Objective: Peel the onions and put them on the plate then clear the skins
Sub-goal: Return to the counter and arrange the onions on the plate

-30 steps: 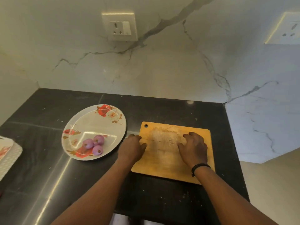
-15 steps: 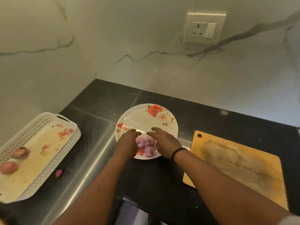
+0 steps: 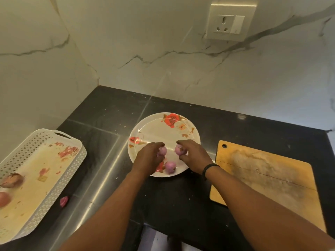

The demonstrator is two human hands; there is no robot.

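Floral plate [image 3: 188,131], hands [image 3: 147,158] [image 3: 193,153] gripping peeled onions [image 3: 162,150] [image 3: 179,149] near its front rim

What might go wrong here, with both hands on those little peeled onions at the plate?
The onions are small, round and smooth: the one in the left hand or the one in the right hand could slip from the grip and roll off the shallow plate. The third onion lies loose near the plate's front rim, so a nudge might push it onto the counter. A pink scrap of skin beside the white tray could be overlooked when clearing.
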